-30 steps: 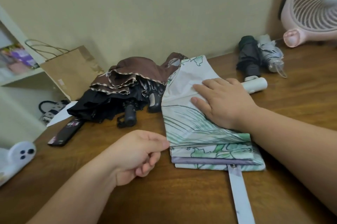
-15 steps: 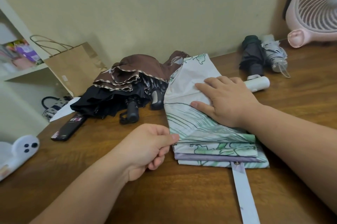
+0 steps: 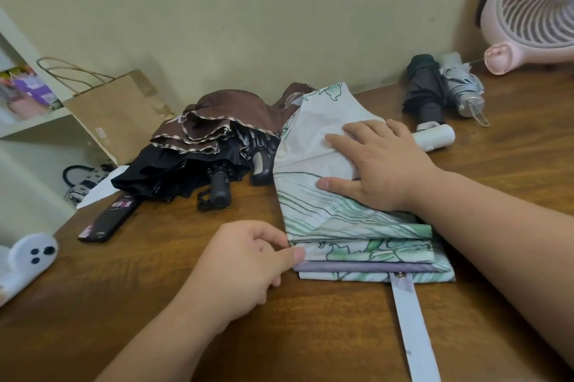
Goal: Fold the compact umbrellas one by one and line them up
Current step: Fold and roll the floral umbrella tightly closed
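at the far left a white rounded case with dark camera holes [image 3: 28, 257] lies on the edge of the brown wooden table [image 3: 93, 304]. behind it a brown paper bag with twine handles [image 3: 118, 111] leans by the wall. a flat black phone [image 3: 108, 220] lies just in front of a loose black umbrella [image 3: 174, 170], and a crumpled brown umbrella with pale trim [image 3: 223, 117] is heaped on top of that. my left hand [image 3: 245, 266] is curled, thumb and forefinger pinching the left edge of the white umbrella with green leaf print [image 3: 326, 210]. that umbrella lies on the table in front of me, between my two hands, its canopy flattened into stacked pleats. the near edge shows green, white and lilac layers, and a pale closing strap with a snap [image 3: 410, 328] trails toward me. my right hand [image 3: 382, 164] lies flat on the upper canopy with its fingers spread, pressing the fabric down. past its knuckles the umbrella's white cylindrical handle [image 3: 435, 137] sticks out. further right, near the wall, a folded dark grey umbrella [image 3: 424, 86] and a folded silver umbrella [image 3: 462, 89] lie side by side, touching. a pink desk fan [image 3: 534, 8] stands at the far right.
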Available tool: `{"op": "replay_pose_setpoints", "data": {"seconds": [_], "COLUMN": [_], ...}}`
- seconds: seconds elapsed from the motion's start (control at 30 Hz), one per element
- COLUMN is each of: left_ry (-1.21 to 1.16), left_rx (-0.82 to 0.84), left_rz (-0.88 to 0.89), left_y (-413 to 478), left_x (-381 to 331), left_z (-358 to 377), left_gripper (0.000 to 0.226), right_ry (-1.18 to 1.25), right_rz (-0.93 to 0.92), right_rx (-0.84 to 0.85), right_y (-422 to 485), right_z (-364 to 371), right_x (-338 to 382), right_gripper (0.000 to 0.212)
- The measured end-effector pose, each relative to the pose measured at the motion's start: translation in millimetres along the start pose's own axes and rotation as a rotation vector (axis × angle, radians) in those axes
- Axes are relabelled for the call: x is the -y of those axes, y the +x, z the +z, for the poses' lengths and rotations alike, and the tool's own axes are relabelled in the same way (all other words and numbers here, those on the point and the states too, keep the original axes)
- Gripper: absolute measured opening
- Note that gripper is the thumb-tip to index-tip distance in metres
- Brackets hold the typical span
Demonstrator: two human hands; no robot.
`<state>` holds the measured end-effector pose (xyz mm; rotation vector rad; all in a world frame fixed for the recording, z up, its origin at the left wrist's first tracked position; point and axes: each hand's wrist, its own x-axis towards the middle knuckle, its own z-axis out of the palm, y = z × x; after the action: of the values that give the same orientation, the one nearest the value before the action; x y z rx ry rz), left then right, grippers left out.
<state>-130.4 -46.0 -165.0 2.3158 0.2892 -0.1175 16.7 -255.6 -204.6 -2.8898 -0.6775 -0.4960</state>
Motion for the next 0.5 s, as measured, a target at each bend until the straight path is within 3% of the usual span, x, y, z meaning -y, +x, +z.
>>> {"op": "replay_pose_setpoints", "data": {"seconds": [0.17,0.3,0.5], "left_ry": [0.052,0.049,0.021], "left_rx": [0.025,0.082,-0.027], "left_rz": [-0.036,-0.076,-0.037], "left_y": [6.8,12.5,12.0], "left_x": [0.4,0.5,-0.2], "left_z": [1.6,-0.8,7.3], "left_gripper": [0.019,0.03,0.022], "right_ry": [0.056,0.086,0.12], "right_rz": [0.003,-0.002,-0.022], "right_rx": [0.02,0.071,0.104], "right_y": [1.8,2.9,3.5], "right_z": [-1.8,-5.7,-7.0], "right_x": [-2.9,-9.5,-15.1], "right_gripper": [0.107,0.125,0.137]}}
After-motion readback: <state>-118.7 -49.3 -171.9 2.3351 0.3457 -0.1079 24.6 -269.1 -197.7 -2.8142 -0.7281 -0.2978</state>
